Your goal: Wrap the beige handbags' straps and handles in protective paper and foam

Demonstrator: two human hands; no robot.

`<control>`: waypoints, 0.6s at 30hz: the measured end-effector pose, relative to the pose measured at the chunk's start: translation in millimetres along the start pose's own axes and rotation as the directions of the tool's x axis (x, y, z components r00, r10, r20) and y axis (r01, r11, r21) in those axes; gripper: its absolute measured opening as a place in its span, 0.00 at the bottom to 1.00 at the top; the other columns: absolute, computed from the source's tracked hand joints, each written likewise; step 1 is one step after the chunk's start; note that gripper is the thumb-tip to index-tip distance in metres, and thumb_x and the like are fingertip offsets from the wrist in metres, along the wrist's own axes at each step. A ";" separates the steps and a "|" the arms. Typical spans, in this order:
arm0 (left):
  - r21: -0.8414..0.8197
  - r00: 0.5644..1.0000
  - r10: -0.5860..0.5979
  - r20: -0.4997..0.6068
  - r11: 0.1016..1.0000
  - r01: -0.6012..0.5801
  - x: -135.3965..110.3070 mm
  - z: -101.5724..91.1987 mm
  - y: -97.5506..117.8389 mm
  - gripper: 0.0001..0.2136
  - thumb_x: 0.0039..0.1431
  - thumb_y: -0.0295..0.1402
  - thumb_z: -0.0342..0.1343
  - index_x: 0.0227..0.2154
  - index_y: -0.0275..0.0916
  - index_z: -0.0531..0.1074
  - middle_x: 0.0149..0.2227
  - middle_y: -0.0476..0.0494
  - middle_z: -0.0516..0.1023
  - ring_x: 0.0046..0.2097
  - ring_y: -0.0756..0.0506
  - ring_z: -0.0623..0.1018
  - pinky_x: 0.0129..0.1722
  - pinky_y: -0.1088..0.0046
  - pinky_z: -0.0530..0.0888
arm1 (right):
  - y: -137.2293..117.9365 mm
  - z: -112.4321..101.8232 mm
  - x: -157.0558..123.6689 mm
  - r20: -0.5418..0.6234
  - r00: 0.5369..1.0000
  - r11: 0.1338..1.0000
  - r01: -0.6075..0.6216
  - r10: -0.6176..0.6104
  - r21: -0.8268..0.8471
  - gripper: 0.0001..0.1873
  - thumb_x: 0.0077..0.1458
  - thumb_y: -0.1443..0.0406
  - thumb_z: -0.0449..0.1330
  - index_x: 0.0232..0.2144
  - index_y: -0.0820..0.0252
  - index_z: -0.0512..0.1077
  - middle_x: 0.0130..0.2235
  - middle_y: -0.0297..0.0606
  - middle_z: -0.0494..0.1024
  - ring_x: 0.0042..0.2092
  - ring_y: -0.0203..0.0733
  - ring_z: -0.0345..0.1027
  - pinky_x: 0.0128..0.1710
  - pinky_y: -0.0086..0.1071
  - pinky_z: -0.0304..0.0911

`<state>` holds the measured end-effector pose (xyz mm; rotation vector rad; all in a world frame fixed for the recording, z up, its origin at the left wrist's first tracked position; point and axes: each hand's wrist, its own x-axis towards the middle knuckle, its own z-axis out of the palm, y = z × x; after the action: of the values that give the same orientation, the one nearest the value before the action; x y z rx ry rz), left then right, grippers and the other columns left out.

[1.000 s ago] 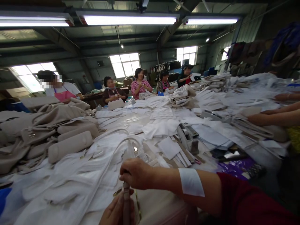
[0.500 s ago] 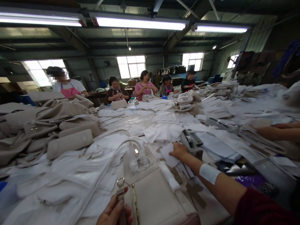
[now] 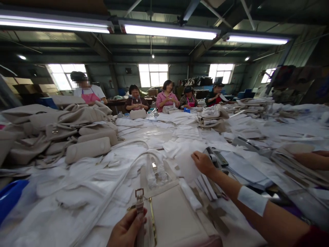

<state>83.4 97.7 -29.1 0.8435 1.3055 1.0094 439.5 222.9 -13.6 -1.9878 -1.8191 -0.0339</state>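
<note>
A beige handbag lies in front of me with its handle wrapped in clear plastic. Along its left side runs a gold zip. My left hand is closed on the bag's side strap, thumb against the leather, just below a gold buckle. Beyond the bag, my right hand pinches a thin white sheet, which hangs blurred to the left of the fingers. A grey tape dispenser stands right behind that hand, partly hidden by it.
Beige bags are heaped at left, with more bags stacked farther back. White packing sheets cover much of the table. Another person's arm reaches in at right over a folded bag. Several co-workers sit across the table.
The view has swung slightly left, shifting the scene rightward. My right hand has lifted a little with the white sheet. My left hand still grips the strap.
</note>
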 end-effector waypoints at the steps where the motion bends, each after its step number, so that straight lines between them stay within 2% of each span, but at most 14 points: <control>1: 0.041 0.999 0.041 -0.007 0.998 -0.040 -1.8 -0.9 2.0 0.21 0.37 0.47 0.72 0.33 0.39 0.82 0.36 0.42 0.83 0.43 0.40 0.79 0.39 0.73 0.75 | -10.9 -8.1 1.5 -0.005 1.000 0.999 0.025 -0.025 0.027 0.19 0.67 0.60 0.45 0.34 0.63 0.72 0.33 0.41 0.78 0.35 0.40 0.71 0.36 0.30 0.61; 4: 0.061 0.993 0.109 0.038 0.992 -0.111 -10.2 -0.9 8.5 0.18 0.45 0.45 0.69 0.36 0.39 0.82 0.38 0.44 0.83 0.45 0.40 0.79 0.43 0.74 0.74 | -50.3 -22.9 3.3 -0.021 0.993 0.988 0.120 -0.118 0.093 0.17 0.66 0.57 0.47 0.38 0.60 0.70 0.31 0.36 0.77 0.31 0.38 0.70 0.32 0.28 0.59; 6: -0.004 0.988 0.117 0.096 0.993 -0.117 -15.2 0.4 11.2 0.19 0.49 0.44 0.67 0.42 0.40 0.81 0.39 0.43 0.83 0.43 0.40 0.80 0.42 0.71 0.74 | -72.2 -23.7 2.8 -0.042 0.986 0.982 0.162 -0.159 0.098 0.13 0.64 0.58 0.49 0.38 0.59 0.70 0.32 0.38 0.78 0.34 0.40 0.70 0.34 0.29 0.59; 8: -0.063 0.984 0.125 0.125 0.991 -0.118 -17.6 1.3 10.6 0.21 0.52 0.44 0.65 0.46 0.39 0.79 0.39 0.42 0.83 0.41 0.40 0.81 0.41 0.70 0.75 | -82.0 -19.7 2.8 -0.058 0.986 0.984 0.159 -0.155 0.075 0.10 0.62 0.62 0.51 0.38 0.61 0.69 0.32 0.41 0.78 0.36 0.43 0.71 0.35 0.31 0.58; 10: -0.086 0.987 0.116 0.109 0.991 -0.107 -17.1 0.6 7.0 0.22 0.52 0.43 0.65 0.48 0.39 0.78 0.39 0.42 0.84 0.39 0.41 0.81 0.39 0.70 0.75 | -77.5 -14.4 3.6 -0.064 0.991 0.993 0.116 -0.114 0.033 0.10 0.62 0.65 0.50 0.39 0.64 0.69 0.32 0.46 0.77 0.36 0.45 0.71 0.35 0.32 0.57; 14: -0.068 0.997 0.049 0.060 0.997 -0.044 -9.8 -3.4 -1.9 0.22 0.47 0.43 0.68 0.45 0.39 0.79 0.38 0.43 0.84 0.40 0.41 0.81 0.38 0.71 0.76 | -43.4 -6.9 -1.5 -0.036 0.999 0.997 0.038 -0.041 -0.070 0.13 0.63 0.68 0.46 0.41 0.67 0.69 0.37 0.53 0.77 0.38 0.48 0.72 0.35 0.34 0.55; 18: -0.085 0.997 0.017 0.072 0.996 -0.011 1.6 -6.3 -6.7 0.19 0.45 0.42 0.70 0.40 0.40 0.81 0.37 0.44 0.84 0.41 0.41 0.82 0.39 0.72 0.76 | -15.5 6.6 -14.6 0.130 0.991 0.992 0.054 -0.039 -0.111 0.08 0.60 0.68 0.53 0.39 0.64 0.71 0.38 0.49 0.78 0.40 0.47 0.72 0.37 0.34 0.56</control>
<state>77.9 96.5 -36.5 0.8177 1.1889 1.0289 421.0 211.9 -19.4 -2.0676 -1.9852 -0.0267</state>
